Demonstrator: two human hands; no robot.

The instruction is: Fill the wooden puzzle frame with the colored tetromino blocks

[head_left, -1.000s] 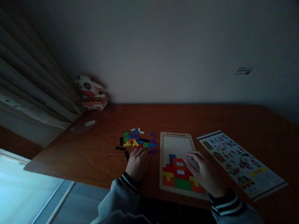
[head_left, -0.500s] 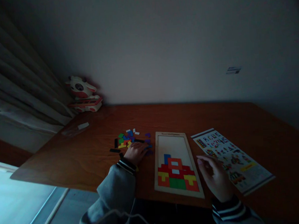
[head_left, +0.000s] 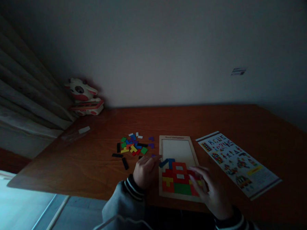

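Observation:
Over the left rim of a wooden puzzle board (head_left: 175, 146), my left hand (head_left: 145, 171) pinches a blue puzzle piece (head_left: 163, 163), which sits at a slant. Another blue piece (head_left: 171, 162) stands beside it on the board. Red, orange, yellow and white pieces and a green piece (head_left: 182, 188) fill the lower part of the board. My right hand (head_left: 214, 194) hovers over the board's right edge, thumb and forefinger apart near the red pieces; I see nothing held in it.
Loose coloured pieces (head_left: 133, 148) and black strips (head_left: 124, 163) lie left of the board. A printed pattern sheet (head_left: 238, 163) lies to the right. A cow-shaped toy (head_left: 84, 98) and a clear bag (head_left: 74, 133) are at the far left.
My left hand has moved from the loose pieces to the board's left side, bringing the blue piece. My right hand has moved left, over the board's right edge.

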